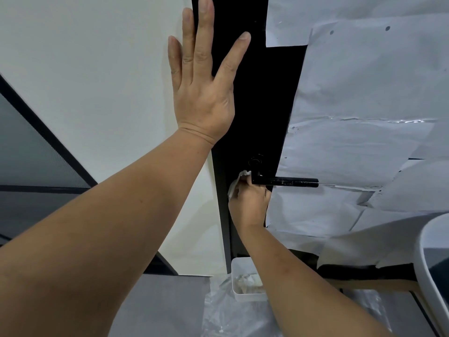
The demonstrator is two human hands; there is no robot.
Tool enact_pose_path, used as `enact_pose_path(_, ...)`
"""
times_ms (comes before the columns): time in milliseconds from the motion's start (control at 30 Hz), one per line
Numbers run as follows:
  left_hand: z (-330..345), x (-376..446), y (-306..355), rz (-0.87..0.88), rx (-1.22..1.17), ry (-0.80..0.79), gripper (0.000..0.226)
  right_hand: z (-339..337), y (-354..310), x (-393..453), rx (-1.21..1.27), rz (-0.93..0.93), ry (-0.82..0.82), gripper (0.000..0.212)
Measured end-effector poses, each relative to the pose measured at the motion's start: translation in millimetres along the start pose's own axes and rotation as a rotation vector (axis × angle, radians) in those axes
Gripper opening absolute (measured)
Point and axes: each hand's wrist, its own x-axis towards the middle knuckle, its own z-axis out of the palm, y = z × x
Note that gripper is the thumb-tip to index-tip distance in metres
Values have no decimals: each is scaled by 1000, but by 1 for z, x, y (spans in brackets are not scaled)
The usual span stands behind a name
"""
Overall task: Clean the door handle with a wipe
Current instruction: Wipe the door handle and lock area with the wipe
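Note:
A black lever door handle point(289, 182) sticks out to the right from a black door frame strip point(262, 105). My right hand point(250, 200) sits just below the handle's base, closed around a crumpled white wipe point(237, 183) that presses against the left end of the handle near the round lock point(256, 160). My left hand point(204, 76) lies flat and open high up, fingers spread, half on the white wall and half on the black strip.
White paper sheets point(364, 98) cover the door on the right. On the grey floor below stands a white bin point(239, 283) with used wipes, over clear plastic sheeting point(226, 314). A white curved object point(430, 259) is at the right edge. A dark glass panel point(26, 154) is on the left.

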Motion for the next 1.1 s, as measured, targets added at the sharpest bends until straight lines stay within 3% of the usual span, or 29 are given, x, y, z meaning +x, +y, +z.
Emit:
enact_pose_path(100,1,-1,-1,-7,3,8,43,6,-9,-2,382,168,123,19)
enact_pose_path(167,2,-1,-2,-8,3,10,42,5,-17,-6,728,409,44,21)
enact_pose_path(267,4,-3,-3,1,14,13,44,0,-32,-15,928,380,-3,32)
enact_pose_path(367,3,-3,-3,11,14,-2,39,-1,-36,-16,930,303,13,35)
enact_pose_path(467,1,-2,-3,11,20,-5,43,1,-33,-18,967,446,-61,27)
enact_pose_path(567,1,-2,-3,1,52,7,50,0,-34,-17,958,458,-75,24)
enact_pose_path(767,3,-3,-4,8,74,11,44,-7,-39,-18,888,247,-75,48)
enact_pose_path(933,3,-2,-5,16,100,22,49,-6,-39,-24,878,385,-155,36)
enact_pose_path(1000,2,-2,-5,18,112,27,51,-12,-48,-17,855,401,-122,30)
enact_pose_path(1100,3,-3,-4,22,101,31,47,-23,-66,-15,943,244,-32,36)
